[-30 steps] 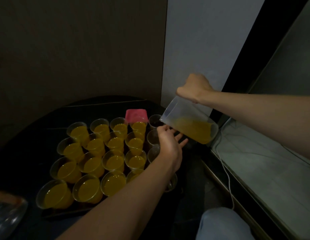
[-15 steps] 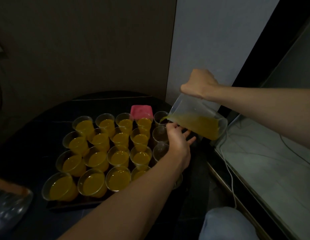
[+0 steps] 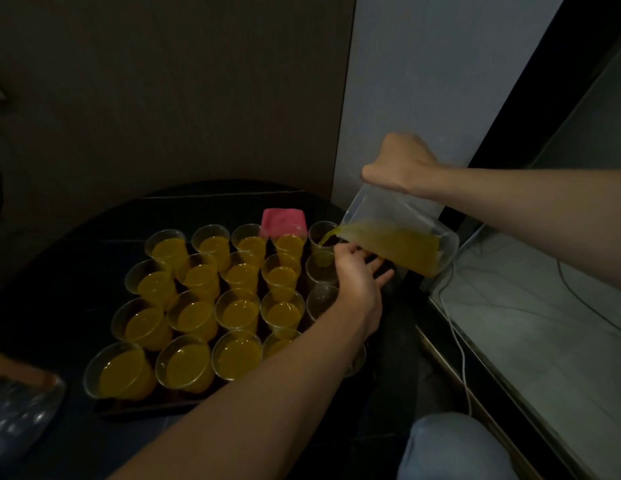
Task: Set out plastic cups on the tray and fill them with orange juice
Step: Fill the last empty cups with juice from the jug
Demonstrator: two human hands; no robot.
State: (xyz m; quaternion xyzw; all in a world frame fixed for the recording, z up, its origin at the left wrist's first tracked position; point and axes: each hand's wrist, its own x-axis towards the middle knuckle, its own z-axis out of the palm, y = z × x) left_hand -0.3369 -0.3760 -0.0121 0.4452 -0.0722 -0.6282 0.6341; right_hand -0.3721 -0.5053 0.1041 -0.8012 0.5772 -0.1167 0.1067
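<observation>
One crumpled clear bag [image 3: 21, 410] lies at the lower left corner of the dark counter [image 3: 59, 258]. Beside it stands one dark tray [image 3: 139, 407] carrying twenty clear plastic cups in five columns of four. The four left columns make sixteen filled cups [image 3: 238, 308], each holding orange juice. One pink cloth [image 3: 283, 221] sits behind the back row.

In the right-hand column, the far cup [image 3: 319, 232] is taking a thin stream of juice. The two middle cups [image 3: 319, 271] look nearly empty, and the near cup [image 3: 357, 362] is mostly hidden by the left forearm.

The left grip [image 3: 357, 275] holds nothing, its fingers straight and spread just under the spout; whether they touch it I cannot tell. One clear jug [image 3: 388, 209], tilted spout-down and about a third full, hangs above that column. The right grip [image 3: 402, 164] is clenched round its top.

Further right, one white cable [image 3: 458, 341] trails along a grey ledge [image 3: 544, 323].
</observation>
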